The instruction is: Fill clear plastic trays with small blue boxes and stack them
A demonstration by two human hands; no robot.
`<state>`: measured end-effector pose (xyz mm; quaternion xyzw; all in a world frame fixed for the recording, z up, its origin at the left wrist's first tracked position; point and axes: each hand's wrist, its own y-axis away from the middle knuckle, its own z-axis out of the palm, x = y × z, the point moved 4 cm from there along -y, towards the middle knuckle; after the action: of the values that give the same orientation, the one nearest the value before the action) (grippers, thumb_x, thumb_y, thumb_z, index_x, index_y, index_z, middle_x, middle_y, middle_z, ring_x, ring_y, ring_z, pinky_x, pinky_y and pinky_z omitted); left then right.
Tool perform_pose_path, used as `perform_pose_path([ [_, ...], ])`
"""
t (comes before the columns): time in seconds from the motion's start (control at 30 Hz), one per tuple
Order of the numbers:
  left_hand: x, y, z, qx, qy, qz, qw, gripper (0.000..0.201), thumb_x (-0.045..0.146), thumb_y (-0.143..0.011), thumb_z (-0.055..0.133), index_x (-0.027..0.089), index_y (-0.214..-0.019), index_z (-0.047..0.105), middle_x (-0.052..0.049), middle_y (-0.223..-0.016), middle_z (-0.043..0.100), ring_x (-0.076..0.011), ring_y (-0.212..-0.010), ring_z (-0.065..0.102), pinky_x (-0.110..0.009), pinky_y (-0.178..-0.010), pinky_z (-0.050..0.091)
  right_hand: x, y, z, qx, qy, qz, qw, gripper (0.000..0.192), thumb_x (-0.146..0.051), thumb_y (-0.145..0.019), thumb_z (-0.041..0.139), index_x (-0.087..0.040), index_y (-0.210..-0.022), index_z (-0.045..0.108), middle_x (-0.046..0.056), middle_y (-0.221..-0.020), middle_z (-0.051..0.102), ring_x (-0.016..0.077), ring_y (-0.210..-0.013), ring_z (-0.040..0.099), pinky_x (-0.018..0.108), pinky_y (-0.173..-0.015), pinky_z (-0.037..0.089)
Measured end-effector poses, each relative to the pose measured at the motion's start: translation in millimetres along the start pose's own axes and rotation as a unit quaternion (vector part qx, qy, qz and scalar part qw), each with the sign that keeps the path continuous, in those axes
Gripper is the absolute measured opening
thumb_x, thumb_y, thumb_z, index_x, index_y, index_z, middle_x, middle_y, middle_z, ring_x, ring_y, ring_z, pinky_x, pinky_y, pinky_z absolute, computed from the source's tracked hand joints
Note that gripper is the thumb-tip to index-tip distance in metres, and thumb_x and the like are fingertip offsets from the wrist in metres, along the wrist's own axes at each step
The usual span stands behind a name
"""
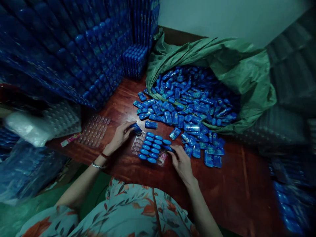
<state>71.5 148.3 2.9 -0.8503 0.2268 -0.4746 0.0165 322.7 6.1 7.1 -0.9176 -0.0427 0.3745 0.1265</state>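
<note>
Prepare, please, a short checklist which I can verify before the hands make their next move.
1. Left hand holds a container: ok, one blue container is between its fingers.
2. Right hand has a firm grip: cannot tell; its fingers are at a blue container beside the columns, partly covering it.
3. Clear tray lies between the hands: ok.
4. Every tray cavity is covered: not ok; bare ones show at its left side.
5. Standing containers are fully seated: cannot tell, their bases are hidden.
6. Loose containers are near: ok, they spill from the green sack.
</note>
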Motion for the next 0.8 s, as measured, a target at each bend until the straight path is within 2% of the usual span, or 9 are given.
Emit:
perform_pose_path([
  [0.1, -2, -11, -2.4, -0.017, 0.002, -0.025, 1.0, 0.03, 0.032, -0.087, 0.052, 0.014, -0.109, 0.061, -0.009, -0.103, 0.065, -0.0181, -0.091, 0.06, -0.029, -0.082, 0.047, -1, -1, -1, -0.006, 0.01, -0.001, 1.0, 0.018, -0.021, -0.091, 0.046, -0.022, -0.106, 0.056, 0.005, -0.09, 0.059, 0.0175, -0.085, 0.06, 0.03, -0.077, 0.05],
  [0.2, 0, -16, -2.3, -0.026, -0.014, -0.045, 0.999, 0.034, 0.032, -0.085, 0.053, 0.015, -0.114, 0.06, -0.007, -0.101, 0.064, -0.0158, -0.082, 0.058, -0.027, -0.075, 0.047, -2, -4, -2, -0.021, 0.027, -0.003, 0.999, 0.018, -0.022, -0.091, 0.046, -0.022, -0.107, 0.056, 0.006, -0.09, 0.059, 0.0178, -0.084, 0.06, 0.03, -0.074, 0.05],
  [0.3, 1, -13, 2.4, -0.077, -0.056, -0.039, 0.995, 0.032, 0.031, -0.088, 0.05, 0.017, -0.114, 0.062, -0.004, -0.087, 0.059, -0.0136, -0.072, 0.053, -0.026, -0.069, 0.046, -1, -6, -2, -0.023, 0.032, -0.001, 0.999, 0.019, -0.022, -0.091, 0.046, -0.022, -0.108, 0.055, 0.006, -0.09, 0.059, 0.0177, -0.083, 0.059, 0.03, -0.075, 0.05],
  [0.37, -1, -6, 5.3, -0.115, -0.069, -0.032, 0.99, 0.033, 0.03, -0.087, 0.053, 0.018, -0.115, 0.063, -0.003, -0.083, 0.054, -0.0138, -0.073, 0.052, -0.026, -0.07, 0.046, 0, -5, -3, -0.015, 0.021, -0.005, 1.0, 0.021, -0.02, -0.091, 0.046, -0.021, -0.11, 0.055, 0.006, -0.09, 0.06, 0.0174, -0.084, 0.06, 0.03, -0.076, 0.051],
  [0.43, -2, 3, 5.4, -0.13, -0.075, -0.017, 0.989, 0.035, 0.027, -0.085, 0.055, 0.02, -0.118, 0.06, -0.003, -0.087, 0.052, -0.0145, -0.078, 0.053, -0.027, -0.073, 0.048, 1, -2, -3, -0.005, 0.014, -0.021, 1.0, 0.024, -0.017, -0.091, 0.046, -0.021, -0.112, 0.056, 0.006, -0.093, 0.06, 0.017, -0.087, 0.06, 0.03, -0.077, 0.052],
  [0.57, 7, 14, 3.8, -0.134, -0.134, 0.034, 0.981, 0.035, 0.022, -0.09, 0.046, 0.022, -0.124, 0.054, -0.006, -0.098, 0.051, -0.015, -0.082, 0.056, -0.027, -0.074, 0.049, 0, 9, -3, -0.006, 0.076, -0.07, 0.995, 0.034, -0.011, -0.089, 0.043, -0.023, -0.117, 0.058, 0.009, -0.099, 0.062, 0.0185, -0.091, 0.061, 0.031, -0.076, 0.054],
  [0.7, 22, 9, 4.1, -0.133, -0.24, 0.062, 0.96, 0.03, 0.03, -0.092, 0.044, 0.022, -0.119, 0.053, -0.009, -0.109, 0.049, -0.0167, -0.081, 0.058, -0.027, -0.067, 0.05, -3, 23, 1, -0.016, 0.121, -0.088, 0.989, 0.041, -0.006, -0.087, 0.04, -0.023, -0.121, 0.058, 0.01, -0.1, 0.064, 0.0192, -0.092, 0.061, 0.033, -0.077, 0.055],
  [0.8, 30, 5, 8.7, -0.176, -0.264, 0.096, 0.943, 0.032, 0.019, -0.093, 0.037, 0.022, -0.122, 0.047, -0.009, -0.11, 0.05, -0.0162, -0.082, 0.059, -0.025, -0.068, 0.049, -4, 29, 5, -0.029, 0.121, -0.076, 0.989, 0.043, -0.006, -0.087, 0.04, -0.024, -0.123, 0.056, 0.009, -0.099, 0.064, 0.0185, -0.092, 0.061, 0.032, -0.078, 0.055],
])
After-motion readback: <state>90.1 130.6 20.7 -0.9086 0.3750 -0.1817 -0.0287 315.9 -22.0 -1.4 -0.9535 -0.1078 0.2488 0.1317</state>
